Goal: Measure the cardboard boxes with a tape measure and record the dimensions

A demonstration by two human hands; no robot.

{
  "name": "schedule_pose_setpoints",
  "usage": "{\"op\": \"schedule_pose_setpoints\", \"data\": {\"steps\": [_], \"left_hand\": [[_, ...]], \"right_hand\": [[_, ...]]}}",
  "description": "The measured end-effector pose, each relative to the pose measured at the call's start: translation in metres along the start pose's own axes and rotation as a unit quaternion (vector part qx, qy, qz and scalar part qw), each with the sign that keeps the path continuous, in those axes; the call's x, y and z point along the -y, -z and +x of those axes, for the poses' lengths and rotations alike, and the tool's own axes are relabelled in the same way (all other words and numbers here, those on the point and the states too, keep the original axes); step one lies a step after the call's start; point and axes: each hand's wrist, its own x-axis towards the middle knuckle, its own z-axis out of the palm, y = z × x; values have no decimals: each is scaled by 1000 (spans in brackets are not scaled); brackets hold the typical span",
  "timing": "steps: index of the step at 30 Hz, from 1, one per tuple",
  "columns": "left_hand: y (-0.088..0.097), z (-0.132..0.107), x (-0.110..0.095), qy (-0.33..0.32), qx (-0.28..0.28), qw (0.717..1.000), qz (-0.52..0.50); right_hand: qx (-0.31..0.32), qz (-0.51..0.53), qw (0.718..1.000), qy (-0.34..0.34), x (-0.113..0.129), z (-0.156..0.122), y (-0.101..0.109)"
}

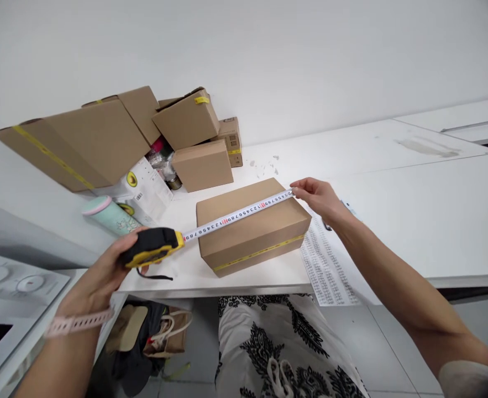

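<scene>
A closed cardboard box [264,232] with yellow tape lies on the white table [413,215] in front of me. My left hand [103,271] grips the black and yellow case of a tape measure [152,246] to the left of the box. Its white blade [237,214] stretches across the top of the box. My right hand [316,196] pinches the blade's end at the box's far right corner.
A pile of several cardboard boxes [103,138] leans against the wall at the back left, with a mint tumbler [109,214] and white packets beside it. A printed sheet [329,260] hangs over the table edge right of the box. Bags [164,331] lie on the floor below.
</scene>
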Motion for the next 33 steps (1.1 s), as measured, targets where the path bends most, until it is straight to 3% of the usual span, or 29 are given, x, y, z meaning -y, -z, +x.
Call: {"op": "schedule_pose_setpoints", "data": {"steps": [4, 7, 9, 12, 15, 19, 25, 33], "left_hand": [[-12, -60, 32, 53, 192, 980, 14], [-57, -104, 72, 108, 365, 920, -94], [-101, -126, 92, 159, 432, 870, -177], [-162, -143, 99, 151, 430, 846, -277], [-197, -146, 87, 130, 420, 826, -351], [-212, -147, 79, 123, 414, 811, -395], [-233, -157, 85, 120, 387, 814, -416], [-249, -165, 92, 138, 381, 807, -429]], "right_hand": [[-13, 2, 994, 109, 38, 13, 9], [47, 17, 990, 129, 57, 35, -7], [127, 18, 985, 113, 58, 52, -25], [209, -3, 974, 91, 48, 75, -51], [212, -34, 974, 67, 34, 86, -65], [226, -83, 971, 9, 21, 82, -72], [237, -117, 964, 12, 25, 70, -76], [254, -36, 966, -3, 29, 13, -40]]}}
